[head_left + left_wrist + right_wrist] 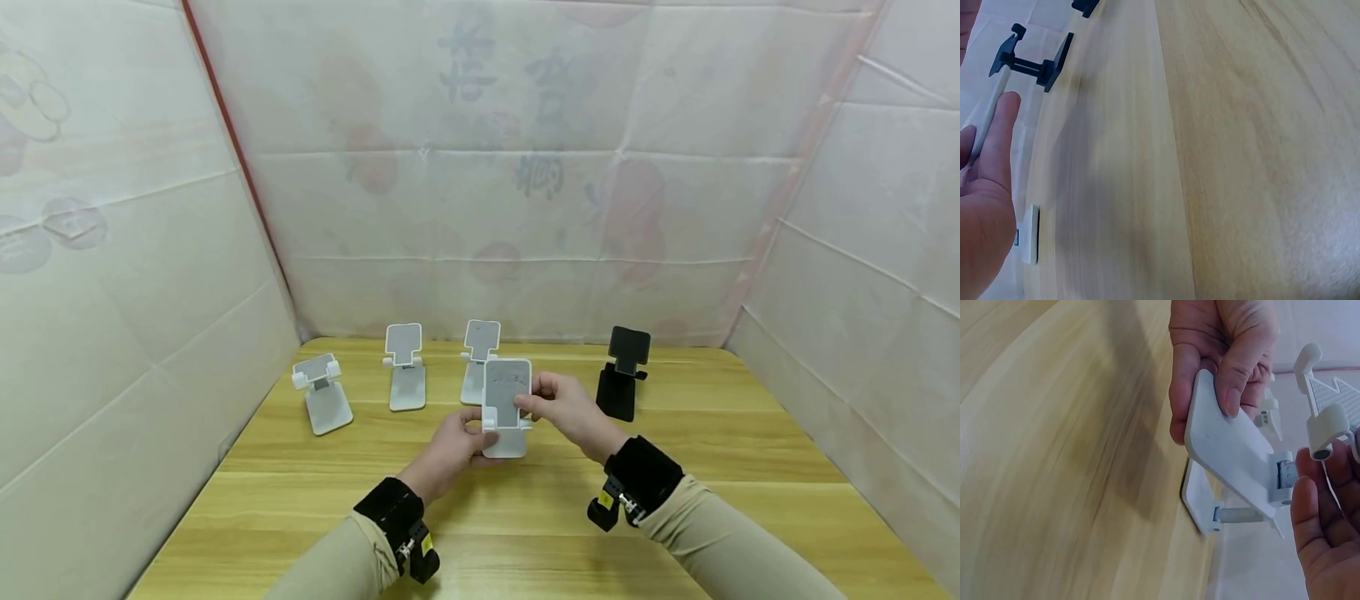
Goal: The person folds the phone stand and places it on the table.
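A white phone stand (pixel 507 407) is held up over the middle of the wooden table (pixel 735 467), its grey-padded cradle facing me. My left hand (pixel 468 433) grips its flat base from the left, thumb on the plate (pixel 1229 450). My right hand (pixel 536 400) pinches the right edge of the cradle (pixel 1335 403). In the right wrist view the hinge arm joins base and cradle at an angle. In the left wrist view only the left palm (pixel 985 187) and a thin white edge of the stand (pixel 991 106) show.
Three more white stands (pixel 322 392) (pixel 405 377) (pixel 480 354) and one black stand (pixel 622 373) are lined up along the back of the table. White sheeting walls close in the left, back and right sides.
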A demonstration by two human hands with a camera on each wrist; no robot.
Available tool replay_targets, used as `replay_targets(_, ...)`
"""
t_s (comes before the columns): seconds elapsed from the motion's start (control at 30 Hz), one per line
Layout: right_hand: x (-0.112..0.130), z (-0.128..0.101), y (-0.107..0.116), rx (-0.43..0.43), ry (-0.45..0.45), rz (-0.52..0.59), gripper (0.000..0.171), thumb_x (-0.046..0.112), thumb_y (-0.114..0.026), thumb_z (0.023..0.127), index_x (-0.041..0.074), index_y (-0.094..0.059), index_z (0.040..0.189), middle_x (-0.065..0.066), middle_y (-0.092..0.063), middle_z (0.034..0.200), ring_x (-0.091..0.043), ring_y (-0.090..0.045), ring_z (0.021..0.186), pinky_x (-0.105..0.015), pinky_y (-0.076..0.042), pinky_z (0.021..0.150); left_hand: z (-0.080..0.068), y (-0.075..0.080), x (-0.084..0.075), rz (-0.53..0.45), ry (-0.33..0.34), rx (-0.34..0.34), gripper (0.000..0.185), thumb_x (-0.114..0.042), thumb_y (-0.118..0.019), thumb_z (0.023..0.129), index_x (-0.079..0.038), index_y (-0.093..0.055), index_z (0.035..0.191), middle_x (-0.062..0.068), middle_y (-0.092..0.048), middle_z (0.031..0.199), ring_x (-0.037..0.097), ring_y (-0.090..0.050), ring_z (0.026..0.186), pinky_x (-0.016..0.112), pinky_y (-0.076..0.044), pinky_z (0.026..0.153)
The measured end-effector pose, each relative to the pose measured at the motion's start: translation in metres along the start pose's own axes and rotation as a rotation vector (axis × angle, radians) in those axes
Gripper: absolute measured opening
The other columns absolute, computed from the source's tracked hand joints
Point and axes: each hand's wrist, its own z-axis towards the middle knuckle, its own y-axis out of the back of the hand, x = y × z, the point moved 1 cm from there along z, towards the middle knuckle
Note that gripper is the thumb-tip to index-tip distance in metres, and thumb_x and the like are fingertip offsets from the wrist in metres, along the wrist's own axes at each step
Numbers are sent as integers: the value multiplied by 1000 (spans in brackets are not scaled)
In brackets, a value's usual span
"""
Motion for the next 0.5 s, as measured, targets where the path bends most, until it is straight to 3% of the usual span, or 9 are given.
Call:
replay_targets(0.17, 1, -1, 0, 16, 13, -53, 20, 22, -70, 99, 7, -67, 113, -7, -69, 108, -33, -61, 101, -34, -51, 84, -1, 3, -2, 12, 14, -36, 49, 3, -58, 99, 13, -39, 144, 34, -63, 128, 41, -69, 111, 49, -61, 92)
replay_targets(0.37, 5, -2, 1, 6, 21, -130, 23, 18, -72, 97, 11, -65, 118, -4, -69, 112, -21, -64, 101, -40, -55, 93, -2, 5, -1, 30, 40, -50, 47, 4, -60, 99, 13, -42, 141, 32, -65, 124, 41, -69, 109, 47, -62, 90)
replay_targets(0.5, 6, -3, 2, 3, 35, -178, 21, 16, -72, 97, 13, -66, 116, -2, -69, 110, -19, -64, 101, -42, -55, 96, -2, 5, 0, 43, 52, -46, 46, 4, -60, 99, 14, -42, 140, 31, -67, 121, 40, -70, 108, 44, -63, 87)
